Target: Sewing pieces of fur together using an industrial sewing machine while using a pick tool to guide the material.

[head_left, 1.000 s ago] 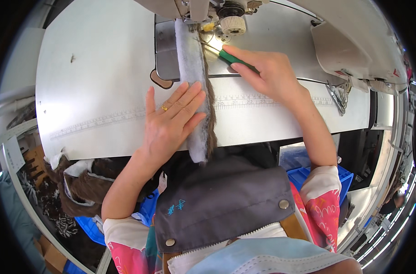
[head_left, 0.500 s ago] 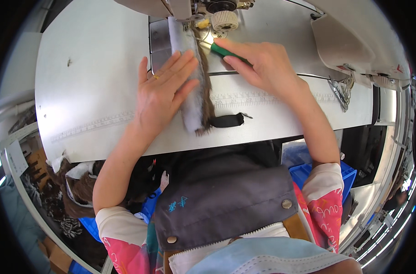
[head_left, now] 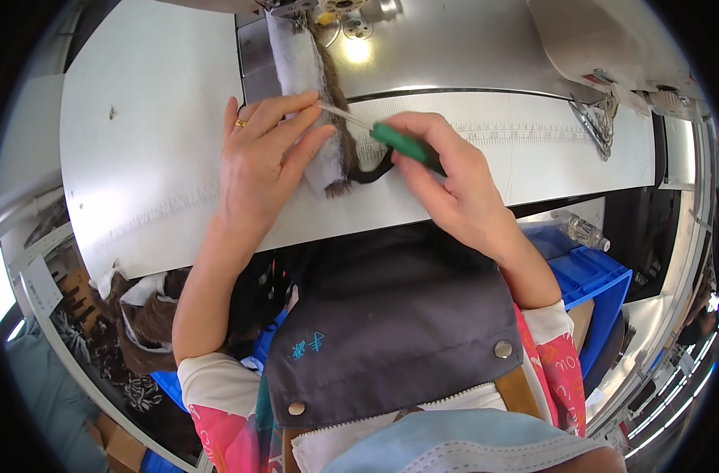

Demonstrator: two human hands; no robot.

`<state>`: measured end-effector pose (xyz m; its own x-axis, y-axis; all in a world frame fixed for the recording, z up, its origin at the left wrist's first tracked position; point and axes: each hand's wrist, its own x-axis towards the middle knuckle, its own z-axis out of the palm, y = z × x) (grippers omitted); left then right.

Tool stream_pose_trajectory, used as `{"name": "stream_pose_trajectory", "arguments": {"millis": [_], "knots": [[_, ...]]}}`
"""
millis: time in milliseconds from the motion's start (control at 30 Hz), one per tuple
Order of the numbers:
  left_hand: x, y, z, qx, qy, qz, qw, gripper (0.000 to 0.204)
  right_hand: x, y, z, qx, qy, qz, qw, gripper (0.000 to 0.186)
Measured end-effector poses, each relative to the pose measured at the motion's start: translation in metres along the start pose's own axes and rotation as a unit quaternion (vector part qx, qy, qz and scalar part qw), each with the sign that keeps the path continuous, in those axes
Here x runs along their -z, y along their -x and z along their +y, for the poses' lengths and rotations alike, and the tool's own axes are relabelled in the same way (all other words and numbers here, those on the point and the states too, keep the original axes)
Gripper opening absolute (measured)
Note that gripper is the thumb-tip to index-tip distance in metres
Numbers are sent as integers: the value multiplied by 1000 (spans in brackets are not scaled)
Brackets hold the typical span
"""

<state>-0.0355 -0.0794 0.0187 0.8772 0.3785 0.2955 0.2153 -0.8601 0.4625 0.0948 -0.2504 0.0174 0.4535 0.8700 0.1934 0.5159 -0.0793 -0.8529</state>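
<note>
- right hand [head_left: 454,177]: its fingers are closed around the green handle of a thin-shafted tool [head_left: 404,143], thumb and forefinger toward the shaft.
- left hand [head_left: 261,158]: its fingers are extended and slightly bent, laid over the strip, thumb apart from forefinger; they are not wrapped around anything.
- the step in hand looks like tidying or guiding the strip's furry edge with the tool while the left hand steadies the piece; the shaft reaches across that edge to just beside the left forefinger. whether its tip touches the strip or hovers above, i cannot tell.
- the next move seems to call for light, even pressure from the left fingers, and for a tip drawn along the edge without snagging fibres or pricking the nearby fingertip.
- the fur strip [head_left: 298,63] lies lengthwise on the white table [head_left: 162,142], between the hands, and runs away from the person to the machine.
- its near end is ragged, with loose brown hairs; a black strap [head_left: 373,171] curves out beside it toward the right hand.
- further up, the strip is long and narrow: whitish, fuzzy backing on the left, brown pile along the right edge.
- its far end reaches the sewing machine head [head_left: 292,6], over the metal plate [head_left: 430,47]; whether the foot clamps it is not clear.
</note>
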Motion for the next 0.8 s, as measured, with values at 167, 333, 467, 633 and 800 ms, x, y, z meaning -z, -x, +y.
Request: {"name": "stream_pose_trajectory", "arguments": {"millis": [167, 333, 467, 633, 800], "knots": [[-2, 7, 5, 31, 27, 21, 999, 20, -11, 7, 4, 142, 196, -63, 968, 24], [-5, 9, 6, 75, 105, 22, 991, 19, -49, 23, -11, 224, 197, -46, 953, 9], [-7, 13, 3, 43, 105, 17, 993, 16, -59, 25, -20, 271, 286, -75, 916, 14], [-15, 16, 5, -94, -96, 81, 988, 15, -36, 23, -26, 141, 140, -113, 974, 17], [-10, 21, 9, -36, -38, 46, 998, 17, 5, 1, -5, 40, 155, 46, 986, 37]]}}
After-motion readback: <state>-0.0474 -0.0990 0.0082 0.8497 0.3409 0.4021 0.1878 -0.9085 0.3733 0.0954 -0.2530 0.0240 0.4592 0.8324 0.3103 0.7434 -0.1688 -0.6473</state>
